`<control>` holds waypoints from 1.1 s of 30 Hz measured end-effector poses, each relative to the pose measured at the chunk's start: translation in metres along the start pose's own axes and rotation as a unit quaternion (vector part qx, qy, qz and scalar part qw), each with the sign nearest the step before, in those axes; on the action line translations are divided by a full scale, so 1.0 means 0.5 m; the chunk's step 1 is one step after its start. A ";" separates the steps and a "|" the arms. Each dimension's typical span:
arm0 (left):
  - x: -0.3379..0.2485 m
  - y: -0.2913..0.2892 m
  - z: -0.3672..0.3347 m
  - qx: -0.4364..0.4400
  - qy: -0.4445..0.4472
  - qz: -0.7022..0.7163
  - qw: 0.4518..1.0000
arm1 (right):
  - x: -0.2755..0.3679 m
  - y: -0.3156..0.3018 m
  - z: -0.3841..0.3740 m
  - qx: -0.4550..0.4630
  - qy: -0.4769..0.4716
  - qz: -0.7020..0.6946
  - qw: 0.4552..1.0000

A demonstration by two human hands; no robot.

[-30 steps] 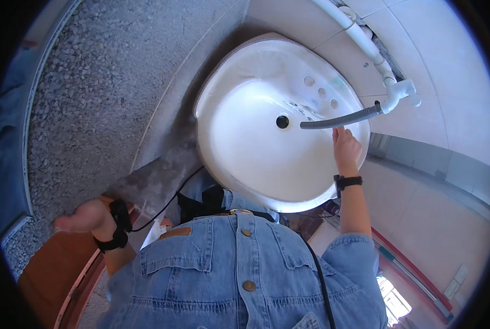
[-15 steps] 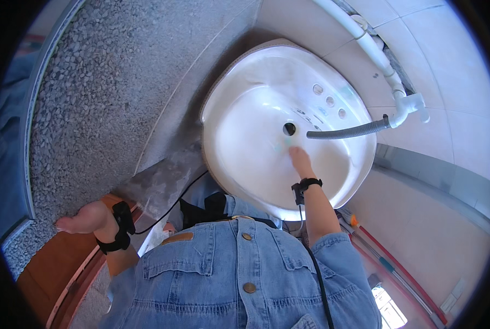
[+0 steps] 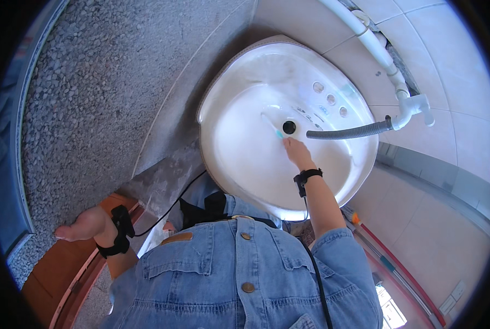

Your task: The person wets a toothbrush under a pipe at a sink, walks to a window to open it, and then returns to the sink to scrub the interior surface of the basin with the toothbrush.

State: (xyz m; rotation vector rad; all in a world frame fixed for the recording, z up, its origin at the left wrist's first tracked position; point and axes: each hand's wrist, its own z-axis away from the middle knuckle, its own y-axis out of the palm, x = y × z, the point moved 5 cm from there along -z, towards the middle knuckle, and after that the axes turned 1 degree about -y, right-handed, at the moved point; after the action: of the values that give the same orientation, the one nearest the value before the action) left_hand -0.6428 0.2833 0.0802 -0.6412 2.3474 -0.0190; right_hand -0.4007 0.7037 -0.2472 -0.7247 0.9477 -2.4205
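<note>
My right hand (image 3: pixel 297 151) reaches into the white washbasin (image 3: pixel 239 164). Its fingers are closed on a slim white-and-teal toothbrush (image 3: pixel 279 133); the far end is faint against the pale bowl. Just beyond the fingers lies the dark drain hole (image 3: pixel 289 127). A grey corrugated hose (image 3: pixel 349 131) ends beside the drain, right of the hand. Off to the far left, my left hand (image 3: pixel 86 223) is held out over a brown panel (image 3: pixel 53 263), fingers stretched out together and nothing visible in them. Both wrists wear black straps with small devices.
A white pipe with a tap (image 3: pixel 417 104) runs along the tiled wall at right. Left of the basin is a rough pebbled surface (image 3: pixel 91 98). Red and grey poles (image 3: pixel 398 268) lean at lower right. A black cable (image 3: pixel 171 211) runs from the left wrist toward my waist.
My right hand has shifted slightly left and away from me in the basin, and the toothbrush, blurred before, now shows more clearly. The left hand has barely moved.
</note>
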 end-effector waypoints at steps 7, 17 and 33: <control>0.005 -0.011 0.003 -0.031 0.039 -0.092 0.994 | -0.015 0.021 0.006 -0.017 0.065 -0.038 0.997; -0.008 0.000 0.000 -0.028 0.094 0.022 0.995 | -0.158 -0.147 0.184 -0.152 0.096 -0.194 0.964; -0.020 0.020 0.002 -0.023 0.092 0.060 0.994 | -0.065 -0.338 0.129 -0.213 0.174 0.031 0.961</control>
State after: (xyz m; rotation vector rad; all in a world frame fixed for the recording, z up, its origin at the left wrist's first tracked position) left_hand -0.6400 0.2968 0.0837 -0.5395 2.5680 0.0299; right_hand -0.3712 0.8036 -0.0958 -0.3967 1.6388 -2.3530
